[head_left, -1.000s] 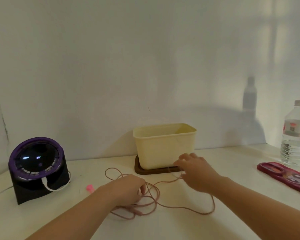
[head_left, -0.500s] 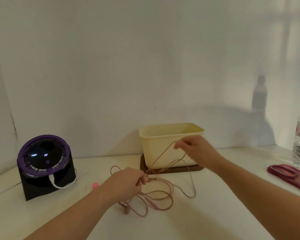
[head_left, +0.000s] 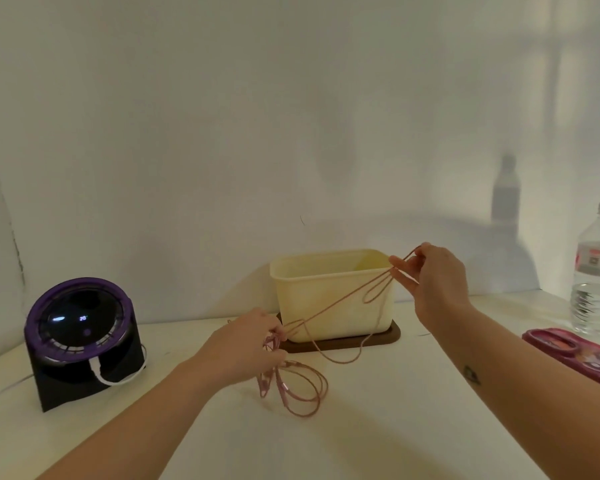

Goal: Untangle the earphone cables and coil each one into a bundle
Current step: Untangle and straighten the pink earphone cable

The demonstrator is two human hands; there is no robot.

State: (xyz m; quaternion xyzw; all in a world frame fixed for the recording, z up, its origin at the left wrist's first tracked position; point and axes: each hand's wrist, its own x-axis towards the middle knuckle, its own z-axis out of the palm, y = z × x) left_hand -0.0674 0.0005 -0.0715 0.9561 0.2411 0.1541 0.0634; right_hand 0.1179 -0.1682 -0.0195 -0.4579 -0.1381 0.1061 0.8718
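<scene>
A pink earphone cable (head_left: 340, 299) stretches taut between my two hands above the white table (head_left: 378, 427). My left hand (head_left: 243, 344) pinches a bunch of its strands near the middle of the table; several loops hang from it and lie on the tabletop below. My right hand (head_left: 433, 282) is raised in front of the cream tub's right corner and pinches the cable's far end, with a small loop hanging from its fingers. One slack strand droops down to the table in front of the tub.
A cream plastic tub (head_left: 329, 296) stands on a brown lid (head_left: 381, 339) by the wall. A purple and black round gadget (head_left: 80, 337) with a white plug sits at left. A water bottle (head_left: 598, 271) and a pink phone case (head_left: 579, 355) are at right.
My right hand has lifted up and to the right, drawing the cable taut off the table. My left hand has risen slightly with its bunch, and the loops have gathered closer under it.
</scene>
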